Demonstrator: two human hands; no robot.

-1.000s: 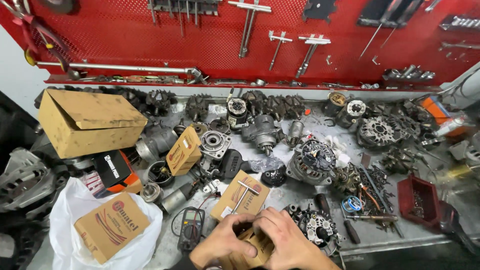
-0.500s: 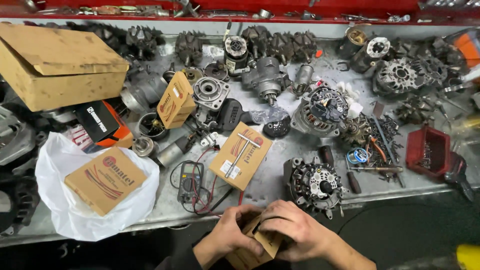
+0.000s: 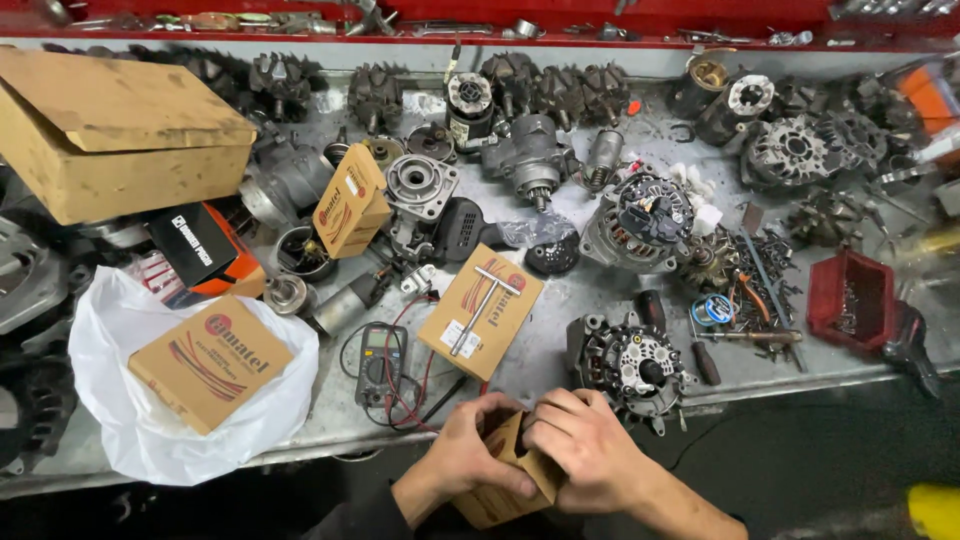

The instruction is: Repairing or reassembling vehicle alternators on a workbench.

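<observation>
Both my hands grip a small brown cardboard box (image 3: 508, 478) just off the workbench's front edge. My left hand (image 3: 472, 455) wraps its left side, with fingers over the top flap. My right hand (image 3: 580, 450) clasps its right side. The box is mostly hidden by my fingers. Just beyond my hands lie a multimeter (image 3: 382, 360) with red and black leads and a flat cardboard box (image 3: 480, 312) with a metal T-shaped tool on top. An alternator (image 3: 632, 365) sits to the right of my hands.
The metal workbench (image 3: 560, 345) is crowded with alternators, rotors and starter parts. A large cardboard box (image 3: 120, 135) stands at back left, a white plastic bag (image 3: 150, 430) with a flat box on it at front left, a red parts tray (image 3: 852, 300) at right.
The view has tilted down and closer to the bench, so the red tool wall is out of view. My hands stay on the small box, shifting their grip on it.
</observation>
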